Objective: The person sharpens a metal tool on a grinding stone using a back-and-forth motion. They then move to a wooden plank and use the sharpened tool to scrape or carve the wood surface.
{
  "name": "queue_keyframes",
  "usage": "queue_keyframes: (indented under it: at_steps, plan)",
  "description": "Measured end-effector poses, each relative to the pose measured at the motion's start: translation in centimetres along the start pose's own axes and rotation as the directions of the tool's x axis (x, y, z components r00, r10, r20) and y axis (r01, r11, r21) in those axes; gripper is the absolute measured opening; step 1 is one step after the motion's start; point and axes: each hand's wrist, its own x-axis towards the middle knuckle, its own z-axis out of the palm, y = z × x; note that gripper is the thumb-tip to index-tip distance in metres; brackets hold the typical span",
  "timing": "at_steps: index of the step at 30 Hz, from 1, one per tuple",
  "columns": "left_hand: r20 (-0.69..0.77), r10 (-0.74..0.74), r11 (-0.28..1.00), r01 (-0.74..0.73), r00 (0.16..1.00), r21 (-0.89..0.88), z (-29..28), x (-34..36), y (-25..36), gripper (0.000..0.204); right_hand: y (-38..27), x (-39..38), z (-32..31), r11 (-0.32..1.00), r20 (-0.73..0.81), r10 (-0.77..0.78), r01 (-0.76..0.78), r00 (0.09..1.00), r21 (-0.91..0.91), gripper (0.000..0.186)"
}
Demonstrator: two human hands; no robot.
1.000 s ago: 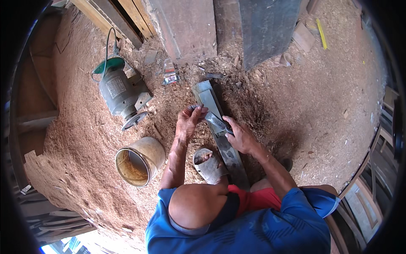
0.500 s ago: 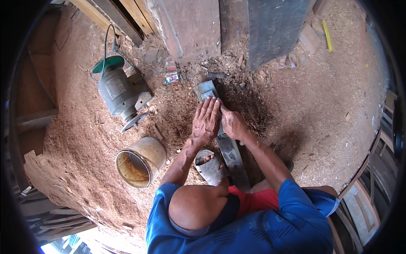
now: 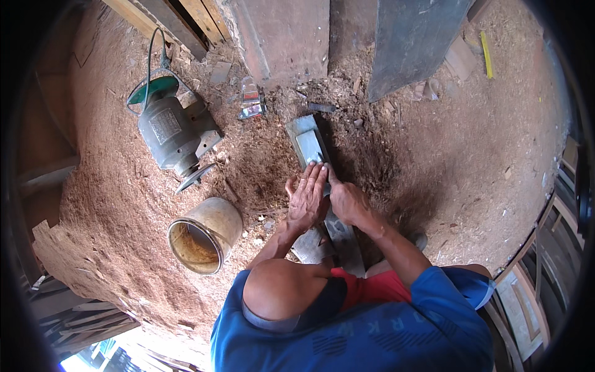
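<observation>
Both my hands press on a flat grey metal blade, mostly hidden beneath the fingers, atop a wet grey sharpening stone (image 3: 307,140). My left hand (image 3: 306,199) lays its long fingers together over the blade, its thumb out of sight. My right hand (image 3: 349,201) is closed at the blade's right side, with the index finger stretched forward along it. The stone's far end shows bare beyond my fingertips. A long, narrow grey board (image 3: 344,245) runs from under my hands back between my legs. Beside it on the left is my foot in a worn grey sandal (image 3: 312,246).
Left of my arms stands a pale round bucket (image 3: 224,224) holding brownish liquid. Behind it lies a grey bench grinder motor (image 3: 166,131) with a cable. Boards (image 3: 406,49) lean at the far side. Wood shavings (image 3: 111,204) cover the ground; a yellow strip (image 3: 486,54) lies far right.
My hands have drawn back toward my body along the stone with the blade. More of the stone's wet top is uncovered now. The view has shifted slightly.
</observation>
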Motion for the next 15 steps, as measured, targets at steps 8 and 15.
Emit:
queue_keyframes:
  at_steps: [8,15]
  plan:
    - [0.004,-0.017,1.0,0.017,1.0,-0.016,0.4,-1.4,0.6,0.081,1.8,-0.5,2.4,0.994,-0.078,-0.1,0.103,0.992,0.029,0.077]
    - [-0.026,-0.037,0.999,0.037,0.999,0.017,0.6,-3.3,1.2,0.081,0.6,-2.0,0.9,0.994,0.045,-0.101,0.099,0.994,0.051,0.071]
